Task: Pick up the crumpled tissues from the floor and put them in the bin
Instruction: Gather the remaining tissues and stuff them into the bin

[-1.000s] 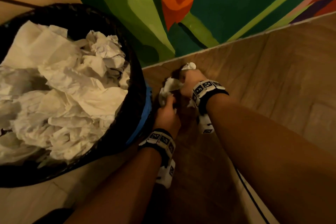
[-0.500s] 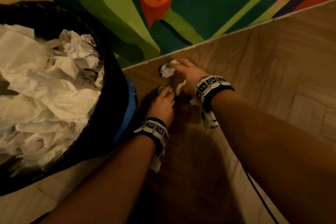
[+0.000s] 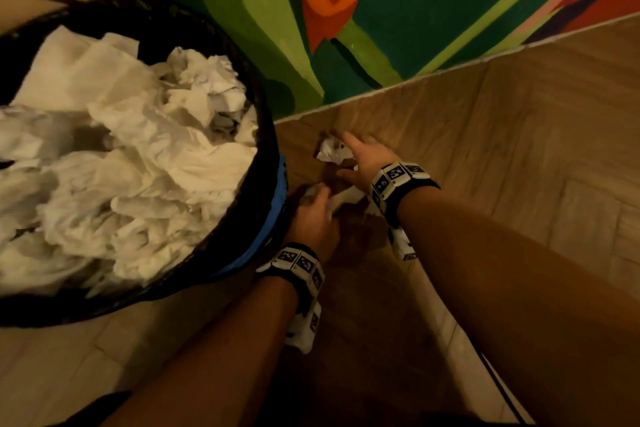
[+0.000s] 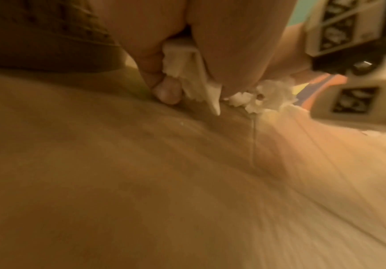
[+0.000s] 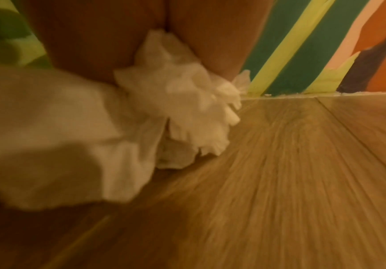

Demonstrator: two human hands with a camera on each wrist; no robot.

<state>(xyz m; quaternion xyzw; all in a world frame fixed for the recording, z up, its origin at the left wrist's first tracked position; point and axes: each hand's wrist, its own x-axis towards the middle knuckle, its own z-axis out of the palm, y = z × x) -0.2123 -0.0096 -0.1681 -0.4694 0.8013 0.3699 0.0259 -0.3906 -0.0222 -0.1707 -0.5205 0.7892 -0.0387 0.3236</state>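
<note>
A black bin point(image 3: 267, 149) heaped with white tissues stands on the wooden floor at the left. Just right of it, low over the floor by the painted wall, are both hands. My right hand point(image 3: 343, 159) pinches a crumpled tissue point(image 3: 329, 152) between thumb and fingers; in the right wrist view this tissue point(image 5: 182, 109) bulges out from under the fingers. Nearer the bin, my left hand point(image 3: 317, 196) has its fingers curled round another crumpled tissue point(image 3: 344, 198), and the left wrist view shows that tissue point(image 4: 187, 76) gripped against the palm just above the floor.
The painted wall point(image 3: 381, 28) meets the wood floor point(image 3: 519, 149) just beyond the hands. A blue band point(image 3: 278, 208) runs round the bin's side beside my left hand. In the right wrist view a larger white sheet point(image 5: 49, 131) lies blurred at the left.
The right hand has opened out over the far tissue and taken it between thumb and fingers. The left hand stays low, still holding its tissue. The head view has swung back towards the bin.
</note>
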